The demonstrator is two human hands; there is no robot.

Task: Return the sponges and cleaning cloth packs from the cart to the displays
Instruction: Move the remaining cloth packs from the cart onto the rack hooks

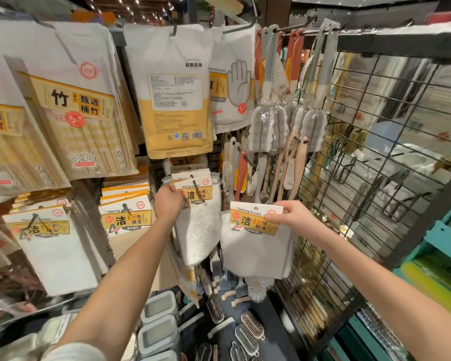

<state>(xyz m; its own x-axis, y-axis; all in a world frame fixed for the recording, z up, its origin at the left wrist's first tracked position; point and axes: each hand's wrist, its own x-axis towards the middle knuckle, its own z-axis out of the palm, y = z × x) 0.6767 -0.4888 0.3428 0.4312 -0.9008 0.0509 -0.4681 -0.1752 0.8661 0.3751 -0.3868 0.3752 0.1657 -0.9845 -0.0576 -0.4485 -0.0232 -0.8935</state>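
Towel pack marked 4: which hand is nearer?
Left. The left hand is just right of the pack marked 4, gripping the neighbouring hung pack; the right hand is farther right, holding a loose pack.

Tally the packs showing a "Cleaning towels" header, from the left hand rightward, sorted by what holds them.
Gripped by the left hand: 1 (front pack)
Untouched behind it, mostly just the header card showing: 1 (rear pack)
Pinched in the right hand: 1 (held pack)
Total: 3
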